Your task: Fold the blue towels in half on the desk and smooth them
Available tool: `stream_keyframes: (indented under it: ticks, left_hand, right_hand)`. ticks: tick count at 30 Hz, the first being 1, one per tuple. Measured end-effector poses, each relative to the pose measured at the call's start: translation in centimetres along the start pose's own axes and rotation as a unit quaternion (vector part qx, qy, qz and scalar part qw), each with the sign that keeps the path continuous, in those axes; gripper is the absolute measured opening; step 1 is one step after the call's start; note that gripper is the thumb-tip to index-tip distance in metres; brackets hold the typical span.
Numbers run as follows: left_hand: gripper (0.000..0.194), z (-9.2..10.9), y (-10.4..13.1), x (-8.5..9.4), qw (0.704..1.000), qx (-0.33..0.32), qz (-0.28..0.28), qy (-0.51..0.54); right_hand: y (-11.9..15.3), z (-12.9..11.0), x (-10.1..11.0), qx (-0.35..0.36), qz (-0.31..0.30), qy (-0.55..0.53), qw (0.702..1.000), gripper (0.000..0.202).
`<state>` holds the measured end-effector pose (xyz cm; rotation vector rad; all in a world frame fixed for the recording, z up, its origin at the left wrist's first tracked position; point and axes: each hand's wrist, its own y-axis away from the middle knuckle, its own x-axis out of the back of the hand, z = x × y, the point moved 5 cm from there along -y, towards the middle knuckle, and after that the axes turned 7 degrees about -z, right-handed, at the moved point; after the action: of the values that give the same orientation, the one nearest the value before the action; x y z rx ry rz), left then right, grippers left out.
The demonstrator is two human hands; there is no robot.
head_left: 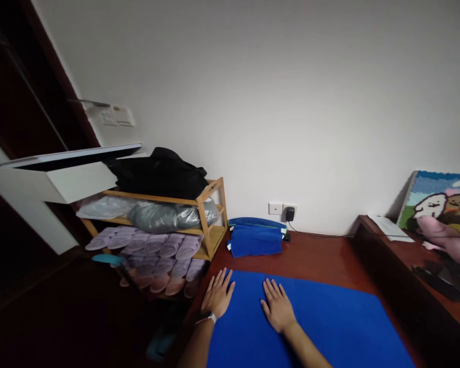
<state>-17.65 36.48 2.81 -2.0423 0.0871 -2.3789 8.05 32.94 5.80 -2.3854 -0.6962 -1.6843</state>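
Note:
A blue cloth [329, 317] lies spread on the reddish-brown wooden surface [314, 255]. My left hand [216, 295], with a watch on its wrist, rests flat at the cloth's far left corner, its fingers spread and partly over the wood. Farther right, my right hand [278, 305] lies palm down on the cloth with its fingers extended. Neither hand holds anything. Beyond them, near the wall, sits a folded blue cloth pile [256, 240] with white tags at its sides.
A wooden rack [201, 204] at the left holds a black bag [161, 174], plastic-wrapped items and several slippers [170, 245]. A charger [290, 213] with a cable is at the wall. On a raised ledge at right are a pink plush toy [444, 237] and a picture [440, 199].

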Motion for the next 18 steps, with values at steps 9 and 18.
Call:
stream_keyframes:
  ticks: [9,18]
  left_hand:
    - [0.061,-0.5,-0.4,-0.7,1.0,-0.003,0.007,-0.003]
    - [0.06,-0.8,-0.9,-1.2,1.0,0.002,0.012,-0.009]
  right_hand:
    - [11.8,25.4,1.2,-0.257,0.033,0.057,0.964,0.078]
    - [18.0,38.6,0.8,-0.333,0.129,0.06,0.932,0.086]
